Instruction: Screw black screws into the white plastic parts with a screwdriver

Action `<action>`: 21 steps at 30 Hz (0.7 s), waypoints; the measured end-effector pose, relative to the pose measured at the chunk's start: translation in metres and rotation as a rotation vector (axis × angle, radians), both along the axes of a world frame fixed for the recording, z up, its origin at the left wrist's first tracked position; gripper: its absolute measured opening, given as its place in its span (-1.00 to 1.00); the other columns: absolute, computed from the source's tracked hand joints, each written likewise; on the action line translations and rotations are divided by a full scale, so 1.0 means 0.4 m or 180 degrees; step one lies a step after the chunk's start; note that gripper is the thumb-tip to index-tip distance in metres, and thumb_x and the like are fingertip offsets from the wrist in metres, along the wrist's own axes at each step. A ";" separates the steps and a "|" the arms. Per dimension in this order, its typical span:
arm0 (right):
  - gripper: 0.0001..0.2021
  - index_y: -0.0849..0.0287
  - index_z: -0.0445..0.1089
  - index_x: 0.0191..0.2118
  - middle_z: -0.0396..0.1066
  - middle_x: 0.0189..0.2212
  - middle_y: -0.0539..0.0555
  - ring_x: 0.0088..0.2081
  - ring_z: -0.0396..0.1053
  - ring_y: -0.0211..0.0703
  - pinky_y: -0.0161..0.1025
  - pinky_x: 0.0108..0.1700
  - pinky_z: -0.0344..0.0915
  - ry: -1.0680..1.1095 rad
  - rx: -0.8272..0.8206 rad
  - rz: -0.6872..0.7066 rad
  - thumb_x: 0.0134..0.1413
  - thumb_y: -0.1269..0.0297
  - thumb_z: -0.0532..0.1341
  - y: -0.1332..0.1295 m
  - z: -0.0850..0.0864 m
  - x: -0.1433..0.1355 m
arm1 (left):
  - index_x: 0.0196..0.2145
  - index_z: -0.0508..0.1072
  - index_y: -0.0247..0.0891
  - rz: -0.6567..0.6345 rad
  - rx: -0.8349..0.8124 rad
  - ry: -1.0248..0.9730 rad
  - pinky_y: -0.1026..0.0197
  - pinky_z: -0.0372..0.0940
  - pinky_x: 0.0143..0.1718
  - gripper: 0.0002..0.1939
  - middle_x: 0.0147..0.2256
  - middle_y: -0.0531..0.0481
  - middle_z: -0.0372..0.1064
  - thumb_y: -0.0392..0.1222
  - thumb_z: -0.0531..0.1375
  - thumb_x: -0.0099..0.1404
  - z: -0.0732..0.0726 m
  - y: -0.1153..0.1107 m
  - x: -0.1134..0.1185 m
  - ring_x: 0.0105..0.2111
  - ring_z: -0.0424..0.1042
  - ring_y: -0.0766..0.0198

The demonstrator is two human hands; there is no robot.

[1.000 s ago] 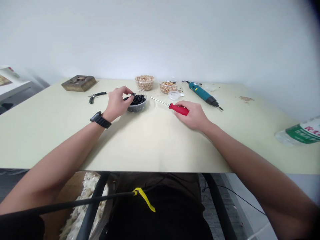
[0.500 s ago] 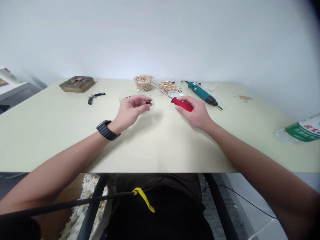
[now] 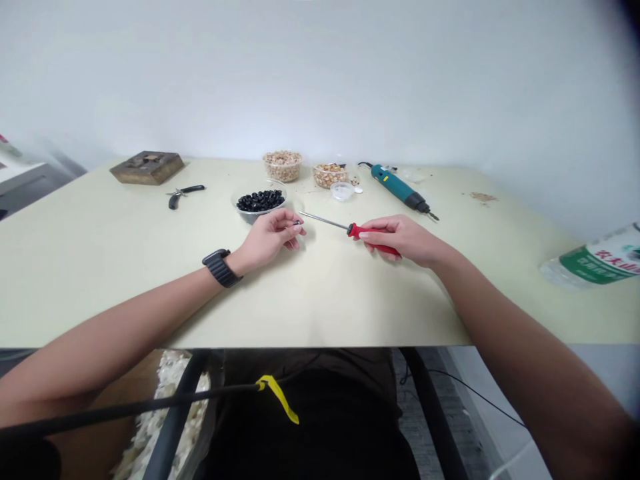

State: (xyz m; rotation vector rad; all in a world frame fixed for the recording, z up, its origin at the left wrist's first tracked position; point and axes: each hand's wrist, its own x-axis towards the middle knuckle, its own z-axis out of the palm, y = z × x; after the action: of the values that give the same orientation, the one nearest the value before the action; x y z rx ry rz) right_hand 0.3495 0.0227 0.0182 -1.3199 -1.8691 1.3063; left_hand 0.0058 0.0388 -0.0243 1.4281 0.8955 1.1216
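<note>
Between thumb and fingers, my left hand (image 3: 274, 237) pinches a small black bead (image 3: 297, 223), mostly covered by the fingertips. A dark watch is on that wrist. My right hand (image 3: 400, 239) is wrapped round the red handle of a screwdriver (image 3: 356, 231); its metal shaft points left, with the tip close to the left fingertips. I cannot tell whether the tip touches the bead. Just behind my left hand stands a clear bowl (image 3: 235, 198) full of shiny black beads (image 3: 260, 200).
At the back are two tubs of tan pieces (image 3: 283, 167) (image 3: 330, 176), a small clear lid (image 3: 342, 192) and a teal rotary tool (image 3: 400, 187). Pliers (image 3: 185, 195) and a wooden block (image 3: 147, 168) lie left. A bottle (image 3: 595, 261) lies right, with crumbs (image 3: 483, 197) farther back.
Both hands have come down toward me, uncovering the bowl of black beads. The screwdriver has swung lower and flatter, its tip now near my left fingertips.
</note>
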 end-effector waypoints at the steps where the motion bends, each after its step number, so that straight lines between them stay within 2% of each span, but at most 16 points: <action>1: -0.53 0.17 0.80 -0.02 0.59 -0.37 0.07 -0.59 0.23 -0.35 -0.27 -0.54 0.08 -0.0007 0.0011 -0.0015 0.29 -0.17 0.64 -0.002 0.003 -0.001 | -0.15 0.60 -0.31 0.0037 -0.0027 0.0021 0.32 0.56 -0.37 -0.82 -0.24 -0.06 0.73 -0.35 0.52 0.41 -0.003 0.000 0.002 -0.47 0.64 0.36; 6: -0.56 0.20 0.80 -0.02 0.58 -0.42 0.08 -0.57 0.23 -0.33 -0.27 -0.53 0.10 -0.0126 -0.0046 0.0059 0.28 -0.10 0.65 -0.004 0.016 -0.007 | -0.19 0.54 -0.30 0.0097 -0.0031 -0.0002 0.32 0.55 -0.39 -0.83 -0.20 -0.06 0.75 -0.45 0.44 0.44 -0.005 0.001 0.006 -0.48 0.64 0.37; 16: -0.59 0.22 0.79 -0.05 0.58 -0.41 0.08 -0.56 0.19 -0.34 -0.26 -0.51 0.11 -0.0182 -0.0132 0.0155 0.32 -0.07 0.63 0.001 0.001 -0.017 | -0.15 0.56 -0.29 0.0165 0.0034 0.0136 0.28 0.57 -0.38 -0.82 -0.18 -0.09 0.77 -0.39 0.49 0.43 -0.014 0.010 -0.004 -0.49 0.60 0.37; 21: -0.52 0.23 0.79 -0.01 0.57 -0.41 0.08 -0.56 0.20 -0.34 -0.26 -0.51 0.11 -0.0167 -0.0129 0.0128 0.28 -0.13 0.65 0.001 0.000 -0.017 | -0.16 0.54 -0.27 0.0162 0.0045 0.0179 0.28 0.54 -0.39 -0.78 -0.20 -0.08 0.75 -0.35 0.51 0.39 -0.014 0.012 -0.005 -0.49 0.58 0.36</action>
State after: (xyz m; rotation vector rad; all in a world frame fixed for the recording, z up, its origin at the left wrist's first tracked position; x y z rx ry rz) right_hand 0.3428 0.0230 0.0183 -1.3561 -1.9231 1.3487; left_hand 0.0037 0.0436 -0.0298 1.4617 0.9701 1.1321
